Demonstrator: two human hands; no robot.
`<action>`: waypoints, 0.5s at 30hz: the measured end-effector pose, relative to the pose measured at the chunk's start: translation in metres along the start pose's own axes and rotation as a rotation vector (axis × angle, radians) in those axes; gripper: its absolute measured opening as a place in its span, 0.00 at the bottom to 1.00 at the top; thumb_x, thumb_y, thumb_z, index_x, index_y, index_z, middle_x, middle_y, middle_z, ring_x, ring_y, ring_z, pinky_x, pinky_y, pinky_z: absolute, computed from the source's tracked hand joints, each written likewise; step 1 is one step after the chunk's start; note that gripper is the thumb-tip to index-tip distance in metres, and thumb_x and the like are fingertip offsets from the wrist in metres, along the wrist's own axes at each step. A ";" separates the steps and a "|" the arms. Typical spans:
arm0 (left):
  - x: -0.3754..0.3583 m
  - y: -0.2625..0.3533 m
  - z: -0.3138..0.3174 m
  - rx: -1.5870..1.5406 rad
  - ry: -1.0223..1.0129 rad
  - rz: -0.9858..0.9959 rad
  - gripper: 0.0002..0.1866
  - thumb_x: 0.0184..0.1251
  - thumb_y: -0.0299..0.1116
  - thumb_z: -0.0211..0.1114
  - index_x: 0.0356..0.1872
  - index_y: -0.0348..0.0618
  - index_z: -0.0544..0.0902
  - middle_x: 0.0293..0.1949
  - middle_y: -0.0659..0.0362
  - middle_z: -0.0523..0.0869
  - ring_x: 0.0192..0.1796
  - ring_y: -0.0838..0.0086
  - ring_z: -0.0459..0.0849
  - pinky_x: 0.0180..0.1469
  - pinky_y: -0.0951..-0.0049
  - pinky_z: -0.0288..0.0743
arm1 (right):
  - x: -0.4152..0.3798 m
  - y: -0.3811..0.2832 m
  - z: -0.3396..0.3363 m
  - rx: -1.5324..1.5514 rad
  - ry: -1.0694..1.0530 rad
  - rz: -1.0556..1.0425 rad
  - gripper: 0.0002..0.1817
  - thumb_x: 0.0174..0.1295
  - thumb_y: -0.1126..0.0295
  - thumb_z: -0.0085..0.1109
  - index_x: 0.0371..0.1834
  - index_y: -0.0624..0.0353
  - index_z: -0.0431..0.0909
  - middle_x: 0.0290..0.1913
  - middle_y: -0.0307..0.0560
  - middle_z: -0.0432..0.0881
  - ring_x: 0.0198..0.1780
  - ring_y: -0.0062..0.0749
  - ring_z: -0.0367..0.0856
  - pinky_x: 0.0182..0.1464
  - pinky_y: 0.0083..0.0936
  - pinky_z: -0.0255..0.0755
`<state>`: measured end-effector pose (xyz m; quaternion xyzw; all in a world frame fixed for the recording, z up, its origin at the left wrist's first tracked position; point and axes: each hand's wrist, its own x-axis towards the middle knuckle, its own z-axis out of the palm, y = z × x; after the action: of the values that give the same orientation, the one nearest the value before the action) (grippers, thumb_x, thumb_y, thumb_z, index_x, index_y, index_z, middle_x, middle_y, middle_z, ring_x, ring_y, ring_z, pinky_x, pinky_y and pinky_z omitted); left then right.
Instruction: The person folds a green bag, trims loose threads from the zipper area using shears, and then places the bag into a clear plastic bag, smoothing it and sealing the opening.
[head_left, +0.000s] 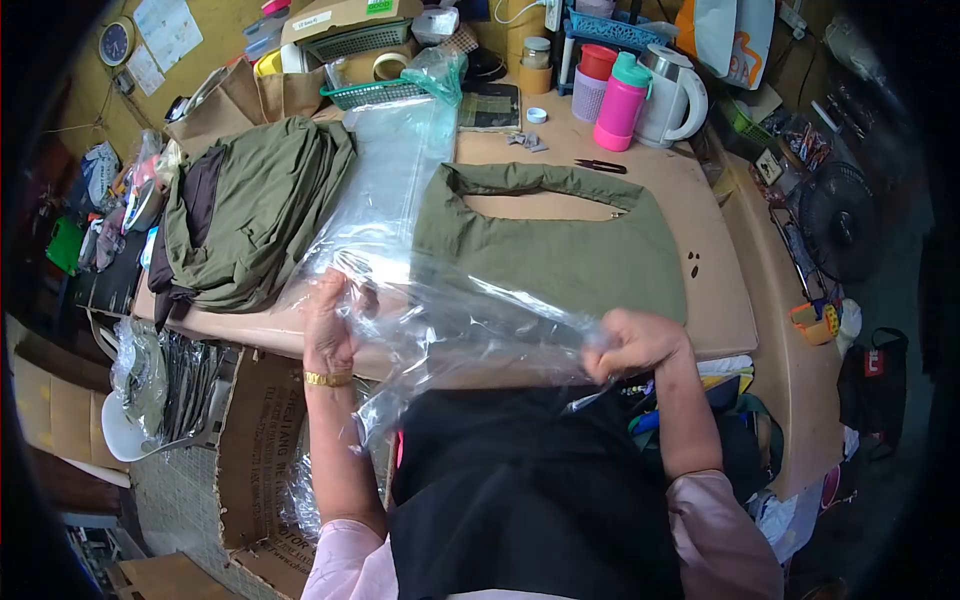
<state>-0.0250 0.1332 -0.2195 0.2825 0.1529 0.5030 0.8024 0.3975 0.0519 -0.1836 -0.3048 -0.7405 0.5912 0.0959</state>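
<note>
A clear plastic bag (450, 320) is stretched between my two hands above the table's front edge. My left hand (332, 315) grips its left side, with some fingers seen through the film. At the other end my right hand (640, 345) is closed in a fist round the plastic. Under and behind the bag lies an olive green shoulder bag (570, 250), flat on the table, its lower left part seen through the film. More clear plastic bags (385, 170) lie flat to its left. Beyond my left hand is a pile of olive green bags (255, 205).
Small black thread snips (601, 166) lie behind the shoulder bag. A pink bottle (620, 105), a kettle (672, 95) and a green basket (375, 92) stand at the back. An open cardboard box (245, 460) is at the lower left, a black fan (840, 220) on the right.
</note>
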 end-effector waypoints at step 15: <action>-0.020 0.011 0.020 1.123 -0.570 -0.045 0.31 0.72 0.49 0.67 0.61 0.29 0.77 0.56 0.53 0.85 0.48 0.75 0.84 0.48 0.69 0.79 | 0.002 0.021 -0.013 0.960 0.538 -0.945 0.05 0.58 0.73 0.70 0.36 0.56 0.84 0.32 0.45 0.85 0.31 0.25 0.83 0.31 0.26 0.76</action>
<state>-0.0315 0.1132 -0.1979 0.7803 0.1797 0.2339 0.5515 0.4101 0.0663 -0.2001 -0.0117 -0.4027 0.6511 0.6433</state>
